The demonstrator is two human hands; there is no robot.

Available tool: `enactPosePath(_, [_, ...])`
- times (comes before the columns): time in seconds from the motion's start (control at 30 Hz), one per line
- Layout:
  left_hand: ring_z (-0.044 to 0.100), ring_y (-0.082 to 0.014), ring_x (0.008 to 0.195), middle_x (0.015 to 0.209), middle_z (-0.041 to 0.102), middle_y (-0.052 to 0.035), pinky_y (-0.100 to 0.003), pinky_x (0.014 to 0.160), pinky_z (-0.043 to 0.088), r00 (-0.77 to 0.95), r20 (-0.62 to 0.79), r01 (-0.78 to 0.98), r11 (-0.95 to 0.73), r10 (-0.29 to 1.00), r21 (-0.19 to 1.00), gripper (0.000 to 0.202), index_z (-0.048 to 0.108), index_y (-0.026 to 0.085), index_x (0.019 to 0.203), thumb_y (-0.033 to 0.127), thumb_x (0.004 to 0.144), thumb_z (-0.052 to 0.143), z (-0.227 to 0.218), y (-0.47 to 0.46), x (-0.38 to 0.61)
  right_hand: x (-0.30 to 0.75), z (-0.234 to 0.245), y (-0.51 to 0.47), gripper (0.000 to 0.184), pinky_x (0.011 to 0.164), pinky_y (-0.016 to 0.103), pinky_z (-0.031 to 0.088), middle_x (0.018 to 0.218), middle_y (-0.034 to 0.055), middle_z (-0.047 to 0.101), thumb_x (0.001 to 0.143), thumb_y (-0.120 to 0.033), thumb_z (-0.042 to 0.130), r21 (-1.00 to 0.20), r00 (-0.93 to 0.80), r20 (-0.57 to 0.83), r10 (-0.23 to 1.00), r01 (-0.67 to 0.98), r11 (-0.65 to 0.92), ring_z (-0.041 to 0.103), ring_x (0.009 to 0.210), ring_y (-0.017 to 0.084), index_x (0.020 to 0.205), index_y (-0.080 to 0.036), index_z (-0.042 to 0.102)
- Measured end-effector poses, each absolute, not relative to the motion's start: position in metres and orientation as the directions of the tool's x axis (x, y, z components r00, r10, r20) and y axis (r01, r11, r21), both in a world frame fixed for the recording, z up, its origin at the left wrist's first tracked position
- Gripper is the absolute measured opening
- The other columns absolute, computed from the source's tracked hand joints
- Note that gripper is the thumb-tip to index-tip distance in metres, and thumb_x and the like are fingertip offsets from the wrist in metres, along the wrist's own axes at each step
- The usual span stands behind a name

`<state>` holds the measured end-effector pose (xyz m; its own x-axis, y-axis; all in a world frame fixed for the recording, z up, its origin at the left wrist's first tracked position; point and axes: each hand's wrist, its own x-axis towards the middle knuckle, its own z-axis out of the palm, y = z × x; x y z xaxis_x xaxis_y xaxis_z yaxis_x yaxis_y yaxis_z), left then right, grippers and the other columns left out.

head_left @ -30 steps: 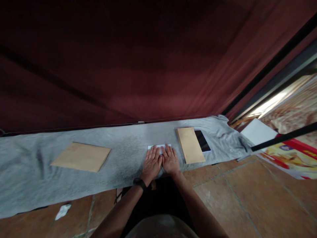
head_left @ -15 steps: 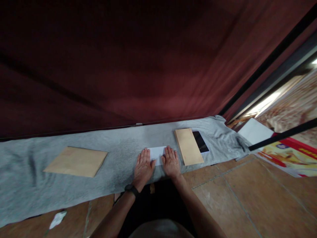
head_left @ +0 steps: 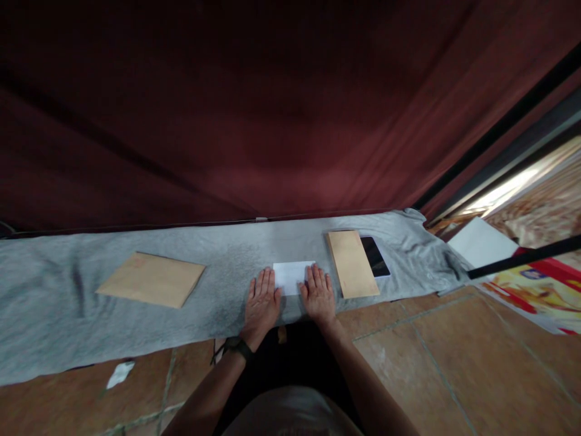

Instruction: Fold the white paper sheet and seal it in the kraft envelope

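Lying flat between the left hand (head_left: 262, 303) and the right hand (head_left: 319, 298), the paper (head_left: 290, 278) reaches a little beyond the thumbs, its longer visible side running across from one hand to the other. Neither hand is clearly nearer: the left borders its left edge, while the right covers part of its right edge. Both hands are palm down with fingers straight and pointing away, pressing or resting rather than gripping; how firmly, I cannot tell. Beneath them spreads the grey cloth (head_left: 231, 254). Just right of the right hand is one envelope (head_left: 353, 264), slanting away, with the tablet (head_left: 376, 257) against its far side. Well apart, left of the left hand, lies another envelope (head_left: 152, 280), set more crosswise. Beyond both hands rises the dark red curtain (head_left: 272, 145).
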<state>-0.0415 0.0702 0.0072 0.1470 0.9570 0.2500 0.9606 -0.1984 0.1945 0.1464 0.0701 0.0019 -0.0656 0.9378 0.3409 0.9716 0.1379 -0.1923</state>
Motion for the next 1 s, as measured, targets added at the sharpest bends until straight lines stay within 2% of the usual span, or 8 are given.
enactPosePath(0.07, [0.027, -0.0280, 0.151, 0.161, 0.034, -0.0160, -0.050, 0.122, 0.023, 0.133, 0.254, 0.961, -0.187, 0.958, 0.202, 0.059, 0.032, 0.006, 0.154, 0.026, 0.099, 0.030, 0.013, 0.068, -0.037, 0.147, 0.001, 0.069, 0.058, 0.118, 0.050, 0.025, 0.157, 0.0181, 0.040, 0.104, -0.040, 0.039, -0.185, -0.066, 0.352, 0.934, 0.973, 0.139, 0.038, 0.144, 0.031, 0.154, -0.011, 0.035])
enactPosePath(0.13, [0.024, -0.0265, 0.152, 0.162, 0.030, -0.0148, -0.047, 0.123, 0.024, 0.201, 0.249, 0.945, -0.254, 0.947, 0.204, 0.058, 0.032, 0.006, 0.154, 0.023, 0.099, 0.029, 0.019, 0.067, -0.029, 0.146, 0.001, 0.069, 0.058, 0.118, 0.050, 0.025, 0.157, 0.0180, 0.040, 0.104, -0.040, 0.038, -0.180, -0.065, 0.354, 0.933, 0.974, 0.136, 0.039, 0.144, 0.031, 0.154, -0.011, 0.036])
enactPosePath(0.23, [0.025, -0.0233, 0.152, 0.162, 0.033, -0.0105, -0.044, 0.124, 0.024, 0.368, 0.221, 0.890, -0.411, 0.903, 0.198, 0.055, 0.035, 0.011, 0.153, 0.026, 0.101, 0.030, 0.024, 0.064, -0.016, 0.145, 0.001, 0.070, 0.058, 0.118, 0.050, 0.026, 0.157, 0.0176, 0.040, 0.104, -0.040, 0.039, -0.177, -0.062, 0.343, 0.937, 0.976, 0.130, 0.039, 0.143, 0.030, 0.154, -0.011, 0.036])
enactPosePath(0.3, [0.027, -0.0235, 0.151, 0.161, 0.036, -0.0108, -0.044, 0.123, 0.025, 0.402, 0.204, 0.879, -0.439, 0.893, 0.187, 0.054, 0.037, 0.012, 0.152, 0.031, 0.102, 0.032, 0.024, 0.062, -0.010, 0.145, 0.001, 0.069, 0.057, 0.118, 0.050, 0.026, 0.157, 0.0178, 0.039, 0.104, -0.038, 0.039, -0.179, -0.062, 0.340, 0.938, 0.975, 0.130, 0.039, 0.144, 0.030, 0.154, -0.011, 0.035])
enactPosePath(0.5, [0.027, -0.0262, 0.151, 0.160, 0.036, -0.0166, -0.045, 0.122, 0.028, 0.360, 0.201, 0.908, -0.392, 0.911, 0.152, 0.062, 0.036, 0.006, 0.152, 0.042, 0.101, 0.037, 0.019, 0.053, -0.019, 0.147, -0.002, 0.070, 0.059, 0.117, 0.050, 0.028, 0.156, 0.0204, 0.039, 0.104, -0.039, 0.037, -0.176, -0.085, 0.379, 0.922, 0.971, 0.162, 0.040, 0.143, 0.031, 0.155, -0.009, 0.033])
enactPosePath(0.67, [0.032, -0.0254, 0.149, 0.156, 0.042, -0.0177, -0.047, 0.123, 0.026, 0.313, 0.189, 0.925, -0.344, 0.931, 0.161, 0.056, 0.040, 0.005, 0.149, 0.033, 0.102, 0.032, 0.023, 0.056, -0.017, 0.147, -0.003, 0.070, 0.060, 0.117, 0.051, 0.028, 0.155, 0.0198, 0.041, 0.105, -0.041, 0.037, -0.166, -0.077, 0.368, 0.927, 0.975, 0.147, 0.040, 0.143, 0.031, 0.154, -0.009, 0.034])
enactPosePath(0.87, [0.031, -0.0228, 0.149, 0.159, 0.040, -0.0087, -0.045, 0.124, 0.025, 0.365, 0.171, 0.896, -0.395, 0.915, 0.202, 0.051, 0.044, 0.015, 0.149, 0.029, 0.101, 0.032, 0.027, 0.083, 0.003, 0.146, -0.001, 0.069, 0.057, 0.117, 0.050, 0.025, 0.157, 0.0193, 0.037, 0.104, -0.036, 0.037, -0.165, -0.081, 0.345, 0.935, 0.975, 0.146, 0.036, 0.145, 0.031, 0.154, -0.008, 0.036])
enactPosePath(1.0, [0.028, -0.0245, 0.150, 0.160, 0.038, -0.0102, -0.046, 0.123, 0.024, 0.295, 0.163, 0.928, -0.323, 0.941, 0.185, 0.054, 0.041, 0.015, 0.151, 0.032, 0.101, 0.034, 0.020, 0.089, -0.004, 0.149, -0.001, 0.068, 0.057, 0.118, 0.048, 0.026, 0.156, 0.0187, 0.040, 0.105, -0.038, 0.036, -0.178, -0.069, 0.359, 0.931, 0.974, 0.141, 0.038, 0.145, 0.029, 0.153, -0.007, 0.036])
